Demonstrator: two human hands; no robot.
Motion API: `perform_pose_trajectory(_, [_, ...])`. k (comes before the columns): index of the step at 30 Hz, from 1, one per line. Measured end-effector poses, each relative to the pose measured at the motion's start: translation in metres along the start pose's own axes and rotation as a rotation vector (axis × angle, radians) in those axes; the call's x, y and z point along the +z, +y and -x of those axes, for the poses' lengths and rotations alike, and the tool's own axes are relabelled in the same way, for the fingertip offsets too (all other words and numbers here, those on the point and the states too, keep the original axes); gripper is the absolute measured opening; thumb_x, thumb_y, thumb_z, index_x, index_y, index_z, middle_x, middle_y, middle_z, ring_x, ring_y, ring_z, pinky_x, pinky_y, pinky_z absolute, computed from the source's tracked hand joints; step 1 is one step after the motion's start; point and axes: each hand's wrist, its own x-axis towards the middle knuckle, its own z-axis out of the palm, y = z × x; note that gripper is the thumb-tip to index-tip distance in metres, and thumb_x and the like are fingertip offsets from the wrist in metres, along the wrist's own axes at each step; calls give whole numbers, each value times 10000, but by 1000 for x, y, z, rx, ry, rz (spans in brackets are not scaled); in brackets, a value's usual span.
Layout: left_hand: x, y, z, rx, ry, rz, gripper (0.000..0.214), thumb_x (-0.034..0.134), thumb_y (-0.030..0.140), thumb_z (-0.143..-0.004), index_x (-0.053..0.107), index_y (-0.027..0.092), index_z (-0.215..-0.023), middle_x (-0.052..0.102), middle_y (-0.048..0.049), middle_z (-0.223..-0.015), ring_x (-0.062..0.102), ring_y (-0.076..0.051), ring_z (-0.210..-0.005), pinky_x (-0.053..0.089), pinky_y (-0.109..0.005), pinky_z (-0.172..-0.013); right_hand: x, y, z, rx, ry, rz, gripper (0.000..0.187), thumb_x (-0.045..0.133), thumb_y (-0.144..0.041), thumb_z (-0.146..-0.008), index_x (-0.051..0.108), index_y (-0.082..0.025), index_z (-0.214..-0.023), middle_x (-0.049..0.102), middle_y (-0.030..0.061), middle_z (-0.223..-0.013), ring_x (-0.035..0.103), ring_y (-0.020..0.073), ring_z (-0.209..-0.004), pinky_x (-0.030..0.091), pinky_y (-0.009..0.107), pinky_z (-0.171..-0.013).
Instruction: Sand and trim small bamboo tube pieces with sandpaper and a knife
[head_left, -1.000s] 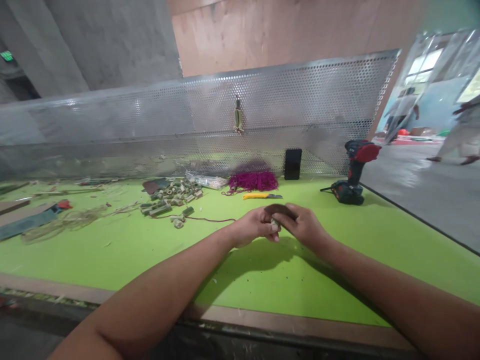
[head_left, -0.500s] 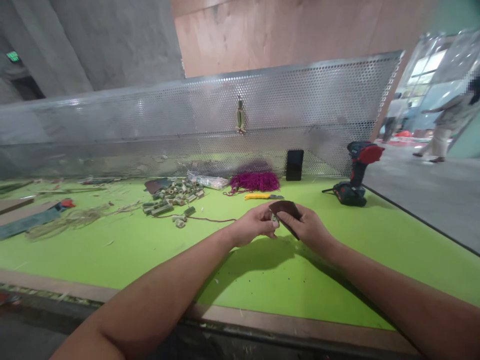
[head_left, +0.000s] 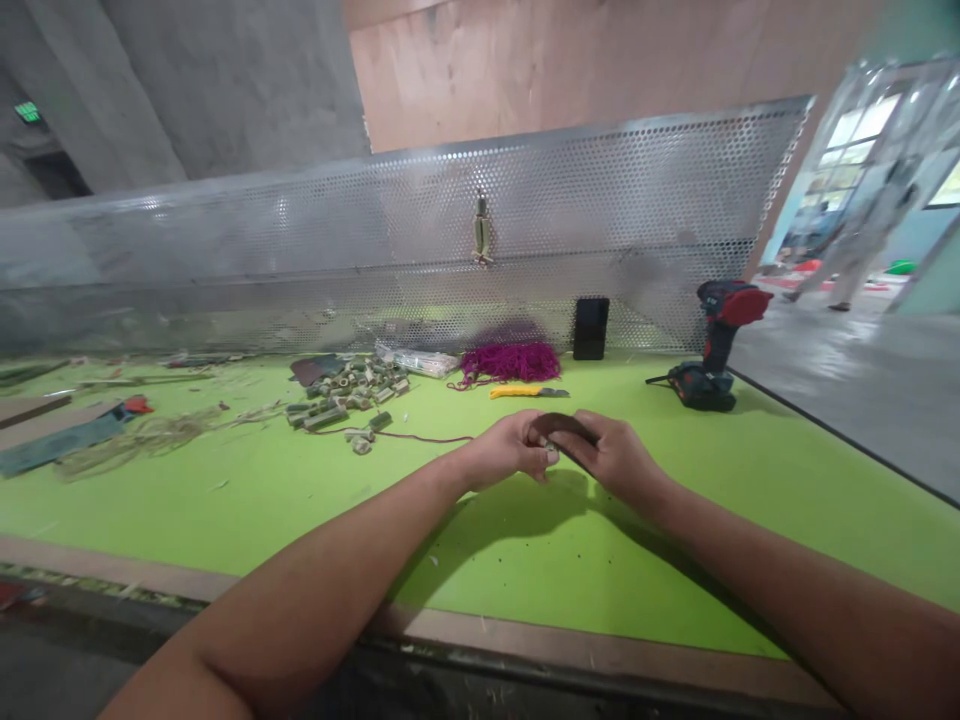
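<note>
My right hand (head_left: pixel 621 458) is closed on a brown sheet of sandpaper (head_left: pixel 564 422), its thumb on the near side. The sheet bends in a curve toward my left hand (head_left: pixel 504 450). Pinched in the left fingers is a small pale bamboo piece (head_left: pixel 553 446), mostly hidden by the fingers and the sheet. Both hands meet just above the green tabletop (head_left: pixel 525 580). Beyond them lies a yellow utility knife (head_left: pixel 519 392) with its blade out.
Cut bamboo pieces (head_left: pixel 356 385) lie heaped left of centre, beside purple string (head_left: pixel 510 362) and a plastic bag (head_left: pixel 418 360). A phone (head_left: pixel 591 328) leans on the perforated metal panel (head_left: pixel 645 210). At right stands a cordless drill (head_left: pixel 712 345). A person (head_left: pixel 862 235) is far right.
The sandpaper has bent over and moved slightly left onto the piece in my left hand. In the background, the person at right has shifted left.
</note>
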Motion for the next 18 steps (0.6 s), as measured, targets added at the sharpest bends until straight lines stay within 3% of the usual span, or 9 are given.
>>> perform_pose_trajectory(3, [1,0,0,3,-22,18,462,799,394,-712,567,141,-1021,532,17,-765,545,-89,-658,556,-308,-679,1,1,0,-10,56,23,329,547,-489,-895,635,-183,-813,646,37,-675,577,177,-611,397,279,-564])
perform_pose_trajectory(7, [3,-1,0,4,10,1,480,804,429,-697,576,143,-1008,552,-4,-814,561,-103,-708,555,-298,-675,1,1,0,6,-27,57,377,522,-525,-906,598,-190,-752,591,17,-611,526,160,-559,352,272,-533])
perform_pose_trajectory(11, [5,-1,0,18,-41,32,501,817,433,-679,551,151,-996,502,36,-732,530,-82,-647,549,-279,-658,0,0,0,11,47,75,357,515,-512,-905,602,-194,-770,616,32,-657,548,175,-604,368,284,-573])
perform_pose_trajectory(15, [7,-3,0,-2,-43,29,456,794,467,-700,549,136,-896,506,27,-705,529,-79,-628,546,-286,-675,1,1,1,10,-6,80,376,509,-530,-908,569,-202,-734,584,20,-618,539,172,-593,352,280,-562])
perform_pose_trajectory(18, [8,-4,0,-8,-26,89,490,808,457,-689,539,155,-966,517,30,-731,546,-83,-640,546,-291,-678,1,1,1,15,51,93,361,509,-514,-911,572,-199,-747,602,26,-641,540,169,-601,344,278,-565])
